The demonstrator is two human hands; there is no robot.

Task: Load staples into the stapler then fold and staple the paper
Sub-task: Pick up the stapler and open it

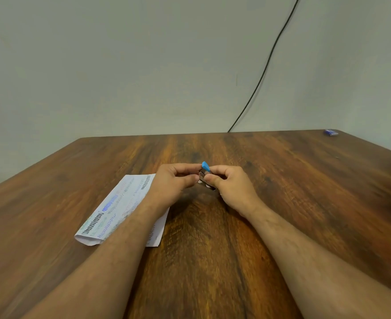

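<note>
Stapler (205, 174) sits up off the table (282, 192), right hand (231, 185) gripping it and left hand (176, 180) pinching at its front, so loading looks underway. Paper (120, 208), just left of the stapler, looks folded already; stapling's left, I'd guess.

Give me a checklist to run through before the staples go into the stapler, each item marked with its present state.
1. Stapler held by both hands: ok, left hand and right hand grip it.
2. Blue top lifted: ok.
3. Staple strip in the fingers: cannot tell.
4. Paper within reach: ok, under the left forearm.
5. Paper stapled: not ok, no staple visible.
6. Small blue box close by: not ok, far corner of the table.
</note>
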